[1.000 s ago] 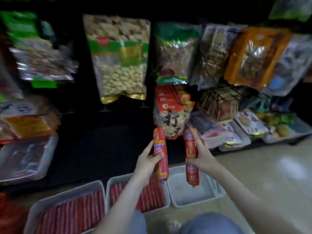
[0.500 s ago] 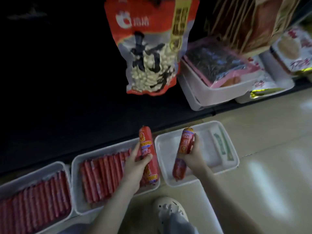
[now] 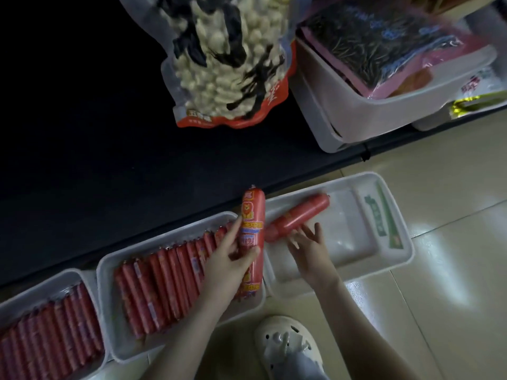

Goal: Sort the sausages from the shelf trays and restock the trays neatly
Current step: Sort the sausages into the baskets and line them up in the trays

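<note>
Two thick sausages to lay straight: my left hand [image 3: 229, 263], over the right end of the packed tray [image 3: 106, 283], curls round the labelled sausage [image 3: 252, 229]. My right hand [image 3: 311, 249], fingers spread and empty, is just beside the skewed sausage [image 3: 299, 213] in the near-empty tray [image 3: 351, 237]. I'd square that one, then set mine flush beside it.

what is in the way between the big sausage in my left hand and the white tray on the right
Only the right hand, open over the tray's left part, and the laid sausage slantwise there. The held sausage, in the left hand, is beside the tray's left rim; its right part holds no sausage.
</note>
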### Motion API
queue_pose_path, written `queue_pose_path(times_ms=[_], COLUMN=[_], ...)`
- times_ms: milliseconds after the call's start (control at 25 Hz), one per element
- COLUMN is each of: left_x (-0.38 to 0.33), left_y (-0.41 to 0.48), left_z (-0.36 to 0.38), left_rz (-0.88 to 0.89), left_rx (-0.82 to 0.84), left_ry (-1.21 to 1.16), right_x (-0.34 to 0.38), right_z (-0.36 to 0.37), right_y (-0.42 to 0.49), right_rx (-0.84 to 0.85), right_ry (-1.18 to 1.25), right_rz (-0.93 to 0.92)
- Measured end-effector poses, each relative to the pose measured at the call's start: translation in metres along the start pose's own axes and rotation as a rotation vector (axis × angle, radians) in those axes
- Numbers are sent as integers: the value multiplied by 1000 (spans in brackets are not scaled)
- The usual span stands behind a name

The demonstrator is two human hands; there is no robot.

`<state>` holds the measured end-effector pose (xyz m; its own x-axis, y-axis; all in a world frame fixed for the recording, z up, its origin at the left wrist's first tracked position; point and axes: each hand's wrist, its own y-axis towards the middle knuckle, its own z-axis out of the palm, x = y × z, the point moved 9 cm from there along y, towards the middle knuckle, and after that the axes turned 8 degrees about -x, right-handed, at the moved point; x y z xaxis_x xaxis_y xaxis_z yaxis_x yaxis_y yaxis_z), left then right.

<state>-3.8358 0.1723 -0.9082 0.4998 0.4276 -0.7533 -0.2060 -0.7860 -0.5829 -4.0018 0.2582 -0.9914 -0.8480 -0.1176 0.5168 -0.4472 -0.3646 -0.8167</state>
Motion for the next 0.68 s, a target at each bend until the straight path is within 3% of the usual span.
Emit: queue_pose_path(times_ms=[160, 320, 400, 520, 600, 680], left_x=[-26, -33, -29, 0, 12, 16], left_y=[7, 18, 25, 34, 35, 36], left_z=[23, 51, 55, 55, 57, 58], left_rz=[246, 487, 601, 543, 513, 485], left_rx=[78, 209, 213, 260, 290, 320], left_ry=[511, 923, 1047, 1220, 1268, 1253], right_x=[-6, -6, -6, -7, -8, -4], right_z=[32, 9, -28, -64, -54, -25], right_y=[-34, -26, -4, 20, 27, 21], right_rx=[306, 129, -96, -382, -348, -191], right_ry=[-320, -314, -265, -368, -490, -655], right_rz=[25, -2, -22, -64, -121, -246])
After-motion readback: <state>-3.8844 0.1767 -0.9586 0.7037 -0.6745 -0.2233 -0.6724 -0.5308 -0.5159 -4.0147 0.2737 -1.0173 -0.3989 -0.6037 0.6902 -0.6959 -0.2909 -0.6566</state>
